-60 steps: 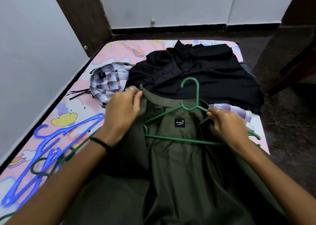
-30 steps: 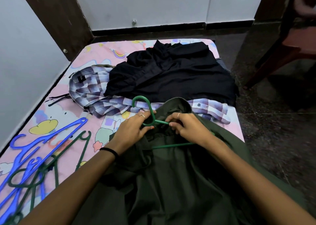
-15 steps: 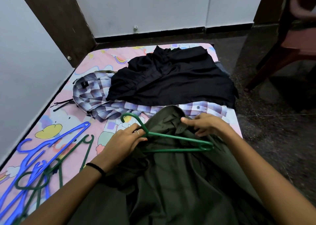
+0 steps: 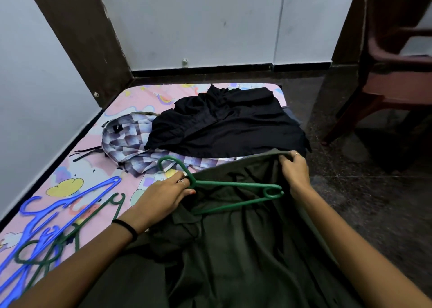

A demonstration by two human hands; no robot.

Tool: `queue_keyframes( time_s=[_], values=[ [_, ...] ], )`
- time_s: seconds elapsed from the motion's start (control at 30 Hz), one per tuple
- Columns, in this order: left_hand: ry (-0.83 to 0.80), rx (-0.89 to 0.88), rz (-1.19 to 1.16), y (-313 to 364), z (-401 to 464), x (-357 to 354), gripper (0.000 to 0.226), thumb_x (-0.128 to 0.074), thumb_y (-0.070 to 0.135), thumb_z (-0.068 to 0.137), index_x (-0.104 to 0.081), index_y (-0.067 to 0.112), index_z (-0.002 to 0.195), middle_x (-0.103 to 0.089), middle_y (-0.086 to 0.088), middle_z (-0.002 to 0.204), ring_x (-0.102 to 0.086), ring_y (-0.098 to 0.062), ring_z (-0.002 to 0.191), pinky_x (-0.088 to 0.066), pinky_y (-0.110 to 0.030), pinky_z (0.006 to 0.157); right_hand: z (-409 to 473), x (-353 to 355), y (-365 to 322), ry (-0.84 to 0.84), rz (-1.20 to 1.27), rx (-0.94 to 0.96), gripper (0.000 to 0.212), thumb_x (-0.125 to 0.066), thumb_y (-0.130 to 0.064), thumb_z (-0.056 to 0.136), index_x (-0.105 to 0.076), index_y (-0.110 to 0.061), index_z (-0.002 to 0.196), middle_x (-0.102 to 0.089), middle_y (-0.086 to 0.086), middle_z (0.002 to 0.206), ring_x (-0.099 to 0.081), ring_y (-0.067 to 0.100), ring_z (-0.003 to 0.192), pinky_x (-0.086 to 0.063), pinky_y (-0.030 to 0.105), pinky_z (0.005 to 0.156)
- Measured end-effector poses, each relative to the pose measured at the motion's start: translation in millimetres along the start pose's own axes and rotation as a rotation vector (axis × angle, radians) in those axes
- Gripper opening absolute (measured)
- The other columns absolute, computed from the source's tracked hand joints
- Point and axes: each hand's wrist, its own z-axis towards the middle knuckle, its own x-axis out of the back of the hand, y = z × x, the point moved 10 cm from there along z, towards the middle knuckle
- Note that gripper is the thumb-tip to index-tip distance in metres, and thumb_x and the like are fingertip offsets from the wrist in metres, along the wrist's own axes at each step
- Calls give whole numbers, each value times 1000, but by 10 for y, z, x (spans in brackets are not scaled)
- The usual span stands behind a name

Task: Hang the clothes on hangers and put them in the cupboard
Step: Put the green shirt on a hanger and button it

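My left hand (image 4: 164,195) grips the neck of a green plastic hanger (image 4: 233,187), which lies across a dark olive-green cloth shirt (image 4: 245,249) spread on the bed in front of me. My right hand (image 4: 295,167) pinches that shirt's far edge. Beyond lie a black garment (image 4: 229,125) on top of a purple checked shirt (image 4: 127,139), all on a pink cartoon-print mattress (image 4: 93,172). Loose blue and green hangers (image 4: 53,228) lie to my left.
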Motion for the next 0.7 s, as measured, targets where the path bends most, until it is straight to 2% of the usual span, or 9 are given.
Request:
queue_keyframes(
  time_s=[0.13, 0.23, 0.3, 0.33, 0.4, 0.5, 0.7],
  values=[
    [133, -112, 233, 281, 30, 249, 47, -30, 48, 93, -63, 15, 85, -57, -1, 89, -62, -23, 67, -44, -31, 51, -11, 332, -386, 88, -54, 164, 15, -47, -18, 98, -58, -9, 103, -59, 8, 94, -56, 29, 96, -33, 30, 70],
    [172, -92, 285, 340, 44, 436, 46, -32, 45, 93, -64, 14, 81, -57, -2, 87, -62, -25, 65, -47, -33, 50, -119, 592, -705, 161, -174, 298, 16, -48, -21, 98, -58, -11, 105, -64, 18, 104, -57, 37, 102, -38, 36, 75],
    [188, -71, 324, 370, 55, 568, 40, -41, 43, 93, -64, 13, 78, -56, -5, 85, -62, -28, 63, -46, -33, 49, -247, 797, -954, 220, -297, 387, 20, -48, -24, 98, -57, -13, 111, -64, 20, 107, -56, 41, 104, -41, 41, 79],
    [193, -63, 334, 401, 55, 654, 35, -49, 40, 93, -64, 13, 78, -56, -6, 87, -63, -30, 64, -46, -34, 50, -322, 913, -1087, 259, -364, 435, 21, -48, -26, 98, -57, -14, 113, -64, 21, 106, -56, 42, 103, -40, 42, 76],
    [177, -47, 321, 502, 43, 830, 30, -55, 38, 94, -66, 11, 85, -58, -8, 97, -65, -32, 77, -47, -37, 57, -510, 1105, -1328, 311, -466, 544, 22, -48, -28, 98, -59, -17, 113, -66, 21, 99, -59, 45, 97, -38, 40, 69],
    [112, 11, 368, 642, 54, 1021, 39, -40, 45, 99, -63, 16, 108, -49, -2, 124, -60, -27, 105, -43, -36, 69, -806, 1346, -1608, 348, -492, 664, 21, -48, -30, 98, -62, -23, 111, -69, 15, 93, -61, 42, 92, -45, 42, 69],
    [14, -51, 425, 1096, -84, 1271, 41, -39, 46, 99, -62, 15, 113, -50, 3, 124, -59, -26, 111, -40, -34, 74, -1584, 1726, -2029, 437, -428, 839, 22, -50, -34, 97, -64, -26, 112, -71, 6, 90, -65, 34, 87, -52, 45, 71]
  ],
)
